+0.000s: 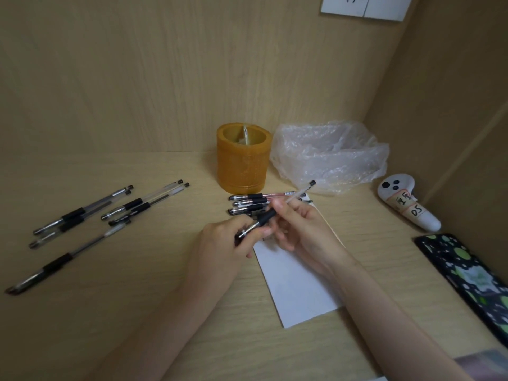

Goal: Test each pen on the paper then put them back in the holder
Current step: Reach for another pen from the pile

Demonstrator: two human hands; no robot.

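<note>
Both hands hold one clear pen with a black grip (265,219) above the white paper (298,287). My right hand (297,224) grips its barrel, the back end pointing up and right. My left hand (228,240) pinches the tip end, where the cap sits. Three capped pens (248,203) lie side by side just behind my hands, in front of the yellow round holder (242,163). The holder stands upright against the back wall. Several more pens (90,215) lie scattered on the desk at the left.
A crumpled clear plastic bag (330,155) sits right of the holder. A white controller with paper labels (406,206) lies at the right wall. A dark patterned phone (467,276) lies at the right edge. Wooden walls close the back and right.
</note>
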